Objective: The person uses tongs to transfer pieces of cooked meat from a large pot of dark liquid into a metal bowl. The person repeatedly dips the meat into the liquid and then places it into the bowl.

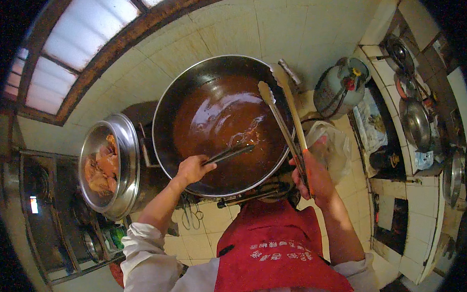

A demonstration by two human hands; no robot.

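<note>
In front of me a large, deep wok [155, 124] holds glossy reddish-brown liquid [203, 118]. My left hand [194, 169] is over its near left rim, gripping a thin dark two-pronged utensil [233, 151], either chopsticks or slim tongs. The utensil's far end reaches the liquid among bright ripples. At the right rim, my right hand [320, 182] grips long metal tongs [282, 124] with scalloped tips. Their arms are spread, nothing is between the tips, and they point away from me over the wok's right edge.
Left of the wok, a steel basin [130, 173] holds browned meat pieces [101, 168]. A gas cylinder [337, 91] and a clear plastic bag [330, 145] are to the right. Pans [415, 121] line a tiled counter [421, 226] farther right. A shelf rack [54, 201] stands at left.
</note>
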